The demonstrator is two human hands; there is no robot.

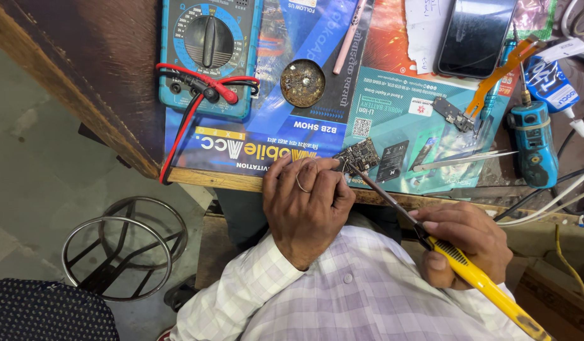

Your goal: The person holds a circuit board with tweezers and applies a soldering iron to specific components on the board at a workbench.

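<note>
A wooden bench (115,82) is covered by blue and teal printed sheets (292,136), with a blue multimeter (210,53) on the left. At its near edge lies a small circuit board (358,155). The left hand (308,202) curls loosely beside it, fingertips on the sheet. The right hand (465,243) grips a yellow soldering iron (469,271), whose tip meets the board. A phone (475,35) is cut off at the top.

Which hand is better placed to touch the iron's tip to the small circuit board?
Right. The right hand already grips the yellow soldering iron, tip at the circuit board; the left hand is steadying the board.
</note>
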